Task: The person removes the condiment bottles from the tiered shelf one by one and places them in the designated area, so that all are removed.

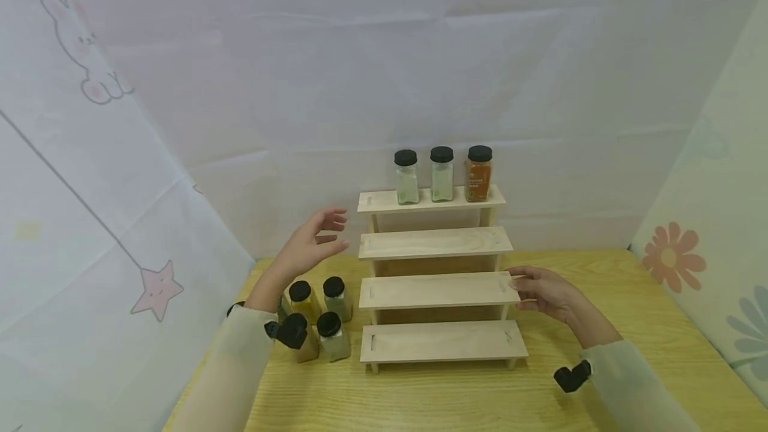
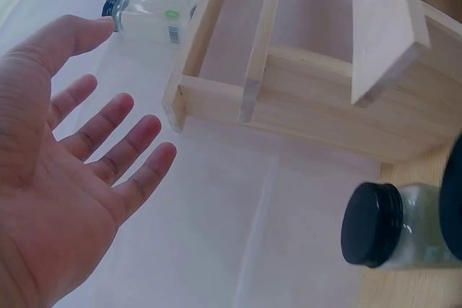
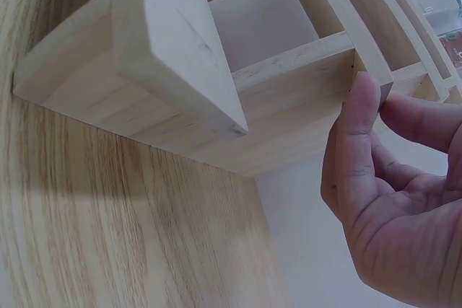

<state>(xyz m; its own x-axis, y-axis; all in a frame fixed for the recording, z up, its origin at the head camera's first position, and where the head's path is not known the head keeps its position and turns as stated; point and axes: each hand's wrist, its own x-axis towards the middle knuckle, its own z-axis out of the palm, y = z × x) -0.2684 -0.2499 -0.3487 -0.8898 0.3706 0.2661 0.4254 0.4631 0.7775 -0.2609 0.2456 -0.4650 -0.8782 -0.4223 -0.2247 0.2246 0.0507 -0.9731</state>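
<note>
A four-tier wooden step shelf [image 1: 438, 291] stands on the table. Thumb and fingertip of my right hand [image 1: 549, 293] pinch the right end of its second-lowest board, seen close up on the board's corner [image 3: 375, 77] in the right wrist view. My left hand [image 1: 309, 245] is raised left of the upper tiers, fingers spread and slightly bent, holding nothing. On the top tier stand two clear jars with black lids, a left one [image 1: 407, 182] and a middle one [image 1: 442, 179], both with pale contents, and a jar of orange-red spice [image 1: 479, 177] at the right.
Several black-lidded spice jars stand left of the shelf, among them a yellow one [image 1: 305, 302], a green one [image 1: 337, 299] and a pale one [image 1: 333, 339]. My left forearm partly covers this group. A white cloth backdrop [image 1: 312, 85] rises behind the wooden table [image 1: 444, 402].
</note>
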